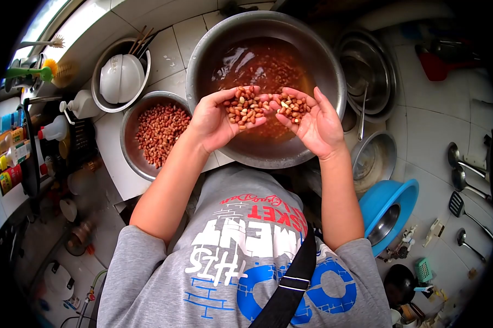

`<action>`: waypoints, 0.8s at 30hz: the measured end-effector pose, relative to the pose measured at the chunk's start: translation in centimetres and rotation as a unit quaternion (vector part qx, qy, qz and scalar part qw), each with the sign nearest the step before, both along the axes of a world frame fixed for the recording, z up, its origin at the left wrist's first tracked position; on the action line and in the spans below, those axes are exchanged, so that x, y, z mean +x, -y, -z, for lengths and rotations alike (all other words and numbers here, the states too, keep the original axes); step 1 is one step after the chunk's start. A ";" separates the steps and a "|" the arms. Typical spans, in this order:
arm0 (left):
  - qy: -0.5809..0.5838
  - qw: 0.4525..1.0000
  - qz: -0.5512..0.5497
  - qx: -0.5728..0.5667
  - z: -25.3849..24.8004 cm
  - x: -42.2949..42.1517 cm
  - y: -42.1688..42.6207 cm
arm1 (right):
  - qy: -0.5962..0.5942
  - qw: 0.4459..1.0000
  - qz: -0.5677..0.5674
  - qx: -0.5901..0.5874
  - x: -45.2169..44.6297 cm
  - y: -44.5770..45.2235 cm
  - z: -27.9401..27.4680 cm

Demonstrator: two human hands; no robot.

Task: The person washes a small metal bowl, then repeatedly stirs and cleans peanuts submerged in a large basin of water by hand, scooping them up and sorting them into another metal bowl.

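My left hand (208,123) is cupped palm up around a heap of reddish-brown peanuts (245,110). Beside it, my right hand (324,128) cradles another portion of peanuts (294,109), its thumb raised. The fingertips of both hands come close together over the near half of a large metal basin (198,63). Murky reddish water (257,60) fills part of the basin, with more peanuts showing beneath the surface. Left of my left forearm, a smaller metal bowl (127,145) holds many peanuts (160,131). A few peanuts in my hands look pale, without skin.
A metal bowl (97,90) with white dishes and chopsticks stands at the back left. Stacked metal basins (391,71) with a spoon (362,120) adjoin the large basin's right side. Lower right is a blue basin (405,199). Utensils, including a slotted turner (457,205), hang at far right.
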State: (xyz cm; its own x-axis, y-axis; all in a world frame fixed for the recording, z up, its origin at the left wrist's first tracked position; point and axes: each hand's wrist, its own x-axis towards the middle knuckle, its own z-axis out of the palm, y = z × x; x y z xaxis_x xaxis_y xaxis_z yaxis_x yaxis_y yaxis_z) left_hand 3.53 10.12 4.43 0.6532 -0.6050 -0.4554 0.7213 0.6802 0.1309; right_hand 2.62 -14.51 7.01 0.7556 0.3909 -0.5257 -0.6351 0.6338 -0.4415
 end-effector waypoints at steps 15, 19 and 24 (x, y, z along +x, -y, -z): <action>0.042 0.997 -0.040 0.054 -1.7 -1.8 -3.5 | 0.011 0.997 -0.063 0.035 0.5 -3.2 -1.8; 0.040 0.995 -0.086 0.044 -2.4 -3.4 -6.0 | 0.017 0.991 -0.109 0.072 1.2 -6.2 -2.1; 0.068 0.985 -0.147 0.064 -2.0 -5.9 -9.7 | 0.003 0.979 -0.182 0.096 1.7 -10.9 -2.6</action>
